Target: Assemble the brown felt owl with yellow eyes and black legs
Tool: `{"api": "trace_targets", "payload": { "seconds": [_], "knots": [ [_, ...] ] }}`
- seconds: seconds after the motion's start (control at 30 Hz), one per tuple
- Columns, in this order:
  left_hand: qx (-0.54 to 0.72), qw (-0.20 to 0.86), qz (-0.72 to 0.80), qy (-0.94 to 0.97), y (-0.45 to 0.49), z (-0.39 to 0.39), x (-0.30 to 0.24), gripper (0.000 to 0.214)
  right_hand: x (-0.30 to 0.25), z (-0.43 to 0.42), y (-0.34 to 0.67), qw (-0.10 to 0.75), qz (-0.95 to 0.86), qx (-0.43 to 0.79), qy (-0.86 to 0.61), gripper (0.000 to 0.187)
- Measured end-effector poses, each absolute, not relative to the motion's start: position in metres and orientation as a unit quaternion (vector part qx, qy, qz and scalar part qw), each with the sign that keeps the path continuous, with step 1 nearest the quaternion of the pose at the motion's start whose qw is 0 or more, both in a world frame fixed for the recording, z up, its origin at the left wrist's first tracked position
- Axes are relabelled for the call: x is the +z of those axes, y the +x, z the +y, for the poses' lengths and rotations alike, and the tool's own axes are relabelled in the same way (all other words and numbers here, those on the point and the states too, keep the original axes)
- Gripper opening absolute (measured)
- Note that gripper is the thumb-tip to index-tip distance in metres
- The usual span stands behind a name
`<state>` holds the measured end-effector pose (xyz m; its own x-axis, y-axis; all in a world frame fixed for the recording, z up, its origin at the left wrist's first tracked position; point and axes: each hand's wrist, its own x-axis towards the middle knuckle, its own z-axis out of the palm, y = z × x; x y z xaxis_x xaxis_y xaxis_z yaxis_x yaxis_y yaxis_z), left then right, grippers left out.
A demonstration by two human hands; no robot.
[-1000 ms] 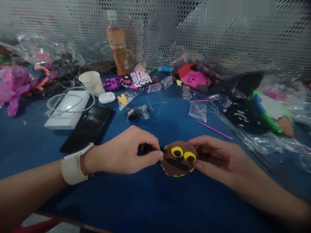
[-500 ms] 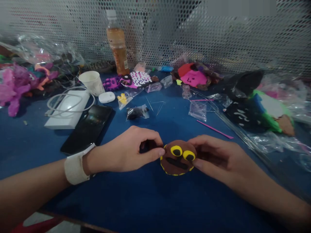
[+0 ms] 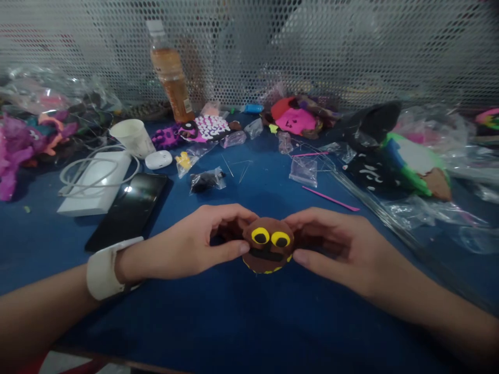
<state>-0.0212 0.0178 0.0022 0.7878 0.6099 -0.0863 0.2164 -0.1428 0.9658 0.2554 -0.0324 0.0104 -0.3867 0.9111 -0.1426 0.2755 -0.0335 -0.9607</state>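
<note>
I'm pinching the brown clay face (image 3: 268,246) at opposite edges, left hand (image 3: 191,241) and right hand (image 3: 349,246), presumably sparing its eyes (image 3: 260,236).

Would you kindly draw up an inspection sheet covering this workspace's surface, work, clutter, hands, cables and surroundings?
Surface: blue table, with items mostly toward its far side.
Work: brown figure with yellow-and-black eyes and a black mouth.
Clutter: phone, white box, paper cup, upright drink bottle, pink stick, colourful figures, plastic bags.
Hands: left hand and right hand hold the brown figure from opposite sides.
Cables: one white cable, looped over the white box.
Surroundings: perforated screen behind the table.
</note>
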Motion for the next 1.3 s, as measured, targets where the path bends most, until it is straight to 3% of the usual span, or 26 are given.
{"api": "trace_targets", "payload": {
  "seconds": [0.23,0.47,1.3],
  "knots": [
    [0.146,0.620,0.304,0.708,-0.0200,0.0157,0.0044,0.023,0.0083,-0.0348,0.2559,0.308,-0.632,0.537,-0.466,0.027],
    [0.165,0.648,0.315,0.673,-0.0190,0.0148,0.0024,0.030,0.0082,-0.0363,0.2540,0.312,-0.630,0.531,-0.473,0.027],
    [0.160,0.632,0.323,0.686,-0.0186,0.0188,0.0004,0.024,0.0016,-0.0357,0.2561,0.317,-0.571,0.601,-0.461,0.023]
  ]
}}
